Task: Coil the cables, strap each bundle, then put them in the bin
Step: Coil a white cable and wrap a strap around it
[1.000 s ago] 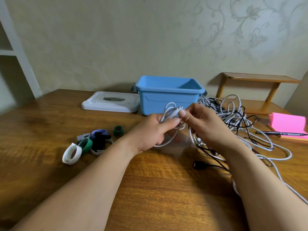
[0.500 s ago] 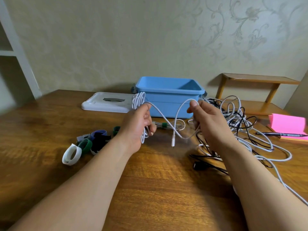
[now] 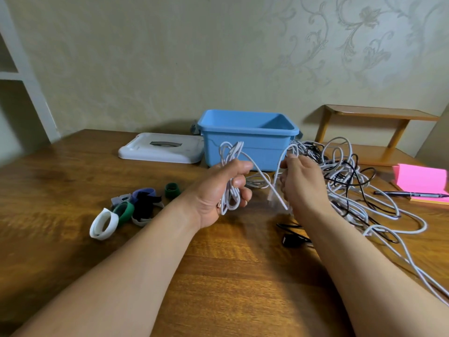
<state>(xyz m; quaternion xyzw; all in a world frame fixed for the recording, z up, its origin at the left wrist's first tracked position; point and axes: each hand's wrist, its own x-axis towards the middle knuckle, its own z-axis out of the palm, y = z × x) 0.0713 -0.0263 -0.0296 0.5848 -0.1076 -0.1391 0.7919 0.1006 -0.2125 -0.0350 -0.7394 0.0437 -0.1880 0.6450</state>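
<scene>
Loops of white cable (image 3: pixel 229 203) sit clamped in the left hand (image 3: pixel 216 193), fingers curled round them (ends poking out above and below the fist); right hand (image 3: pixel 301 186), just beside it, pinches the loose tail; blue bin (image 3: pixel 262 152) stands right behind both hands.

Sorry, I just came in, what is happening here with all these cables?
A person is coiling a white cable. The left hand grips the finished loops, and the right hand pinches the loose part of it. More tangled cables lie on the table at the right. The straps lie at the left, and the blue bin stands open behind.
</scene>
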